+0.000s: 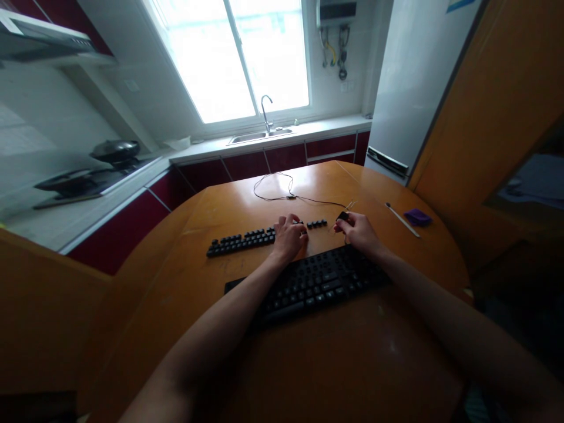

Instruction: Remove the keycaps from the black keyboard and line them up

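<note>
My left hand (288,239) is over a row of loose black keycaps (247,239), fingers bent down and closed at a keycap that they mostly cover. More keycaps (317,224) lie just right of its fingertips. My right hand (360,233) pinches a small black piece (342,216), its exact kind unclear; thin wires (351,205) show beside it. Below both hands lies a black keyboard (315,282) at a slight slant, partly covered by my left forearm. In its upper part, keys look bare of caps, while several lettered caps sit along the near side.
A thin black cable (264,196) loops over the far side of the wooden table (198,317). To the right lie a slim white stick with a dark tip (403,220) and a purple cloth-like item (418,217). Beyond are a sink (251,137), stove (106,176) and fridge (403,88).
</note>
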`<state>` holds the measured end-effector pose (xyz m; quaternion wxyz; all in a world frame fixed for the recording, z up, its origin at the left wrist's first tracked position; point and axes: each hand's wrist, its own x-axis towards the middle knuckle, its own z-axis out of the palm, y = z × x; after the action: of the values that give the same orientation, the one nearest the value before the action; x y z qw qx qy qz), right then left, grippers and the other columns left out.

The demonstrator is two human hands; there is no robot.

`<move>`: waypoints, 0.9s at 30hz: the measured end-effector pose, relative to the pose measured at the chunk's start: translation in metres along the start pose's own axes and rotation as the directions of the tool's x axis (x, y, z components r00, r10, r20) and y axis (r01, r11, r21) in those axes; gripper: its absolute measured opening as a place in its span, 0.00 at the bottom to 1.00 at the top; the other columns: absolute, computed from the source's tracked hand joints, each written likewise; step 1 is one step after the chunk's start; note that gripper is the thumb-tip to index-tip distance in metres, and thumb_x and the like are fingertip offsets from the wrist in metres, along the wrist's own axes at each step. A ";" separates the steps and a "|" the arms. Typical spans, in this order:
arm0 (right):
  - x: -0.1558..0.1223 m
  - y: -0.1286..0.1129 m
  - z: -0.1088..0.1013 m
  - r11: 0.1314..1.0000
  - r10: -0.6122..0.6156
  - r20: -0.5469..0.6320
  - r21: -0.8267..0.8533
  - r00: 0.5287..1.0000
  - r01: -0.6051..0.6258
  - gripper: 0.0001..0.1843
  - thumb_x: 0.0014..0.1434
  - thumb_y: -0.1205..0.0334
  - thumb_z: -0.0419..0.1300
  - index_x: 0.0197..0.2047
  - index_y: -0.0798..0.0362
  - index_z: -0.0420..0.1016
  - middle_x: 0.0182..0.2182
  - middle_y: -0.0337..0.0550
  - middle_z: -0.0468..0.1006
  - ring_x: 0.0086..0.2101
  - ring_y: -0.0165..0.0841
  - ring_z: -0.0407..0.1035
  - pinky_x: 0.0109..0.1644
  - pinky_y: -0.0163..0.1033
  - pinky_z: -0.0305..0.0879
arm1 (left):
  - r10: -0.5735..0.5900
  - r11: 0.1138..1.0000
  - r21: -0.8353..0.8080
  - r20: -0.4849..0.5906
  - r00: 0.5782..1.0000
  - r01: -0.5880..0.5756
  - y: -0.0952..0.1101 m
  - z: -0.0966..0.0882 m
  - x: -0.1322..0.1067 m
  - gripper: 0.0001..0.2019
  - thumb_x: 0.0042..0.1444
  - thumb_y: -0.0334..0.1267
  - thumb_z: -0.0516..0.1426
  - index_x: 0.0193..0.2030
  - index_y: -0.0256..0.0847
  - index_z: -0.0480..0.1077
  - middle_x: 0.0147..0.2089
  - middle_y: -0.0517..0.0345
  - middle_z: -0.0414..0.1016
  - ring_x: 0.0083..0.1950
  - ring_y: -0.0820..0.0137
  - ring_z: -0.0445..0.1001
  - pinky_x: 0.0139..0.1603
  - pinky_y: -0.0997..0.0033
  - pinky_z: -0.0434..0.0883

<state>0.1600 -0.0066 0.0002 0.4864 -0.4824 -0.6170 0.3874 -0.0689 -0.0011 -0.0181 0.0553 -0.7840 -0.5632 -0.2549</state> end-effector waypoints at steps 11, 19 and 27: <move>0.001 0.001 0.001 1.000 -0.002 -0.014 0.025 1.000 0.003 0.09 0.57 0.59 0.60 0.32 0.56 0.74 0.30 0.53 0.82 0.34 0.41 0.78 0.42 0.45 0.73 | -0.158 0.984 0.082 -0.015 0.987 0.159 0.008 -0.001 0.002 0.16 0.50 0.41 0.67 0.46 0.45 0.72 0.59 0.49 0.63 0.60 0.51 0.59 0.55 0.52 0.62; 0.002 0.002 0.001 1.000 -0.002 -0.012 0.015 1.000 0.003 0.09 0.58 0.59 0.60 0.31 0.56 0.74 0.31 0.53 0.82 0.34 0.41 0.78 0.42 0.44 0.73 | -0.177 0.979 0.100 -0.017 0.984 0.178 0.005 0.000 0.001 0.19 0.50 0.40 0.67 0.48 0.47 0.71 0.59 0.50 0.63 0.60 0.52 0.59 0.55 0.54 0.62; 0.001 0.000 -0.003 1.000 0.003 -0.005 0.017 1.000 -0.003 0.09 0.58 0.59 0.61 0.32 0.57 0.74 0.31 0.54 0.82 0.34 0.41 0.78 0.42 0.44 0.73 | -0.173 0.980 0.096 -0.031 0.984 0.175 0.002 -0.001 0.001 0.20 0.49 0.40 0.69 0.49 0.46 0.71 0.58 0.50 0.64 0.59 0.52 0.60 0.54 0.54 0.62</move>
<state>0.1625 -0.0053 0.0011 0.4914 -0.4803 -0.6117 0.3921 -0.0671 -0.0010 -0.0160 0.0777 -0.7253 -0.6408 -0.2395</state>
